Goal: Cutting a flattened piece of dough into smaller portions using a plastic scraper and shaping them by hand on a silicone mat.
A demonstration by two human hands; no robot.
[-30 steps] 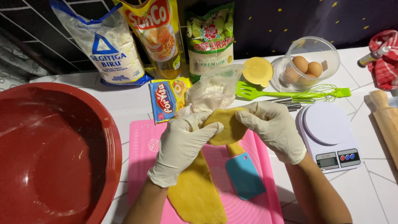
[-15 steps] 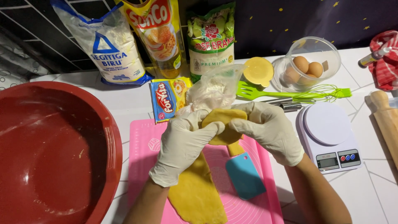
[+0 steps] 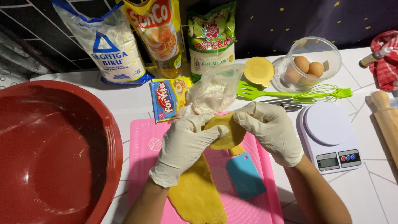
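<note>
Both hands wear white gloves and grip one lump of yellow dough (image 3: 226, 135) over a pink silicone mat (image 3: 143, 139). My left hand (image 3: 184, 149) wraps the lump from the left, and my right hand (image 3: 269, 130) pinches it from the right. A long flat strip of the same yellow dough (image 3: 197, 193) lies on the mat below my left wrist. A blue plastic scraper (image 3: 245, 175) rests on the mat just under the lump.
A big red bowl (image 3: 49, 153) fills the left side. Behind the mat stand a flour bag (image 3: 112, 45), an oil pouch (image 3: 159, 35), a green packet (image 3: 211, 41), a small sachet (image 3: 168, 97), a clear bag of white powder (image 3: 211, 91). A white scale (image 3: 329, 139), rolling pin (image 3: 385, 120), eggs bowl (image 3: 309, 64) and green whisk (image 3: 315, 93) lie right.
My hands have kept working the dough lump in place, and the fingers of both have closed further around it. The strip, scraper and bowl have not moved.
</note>
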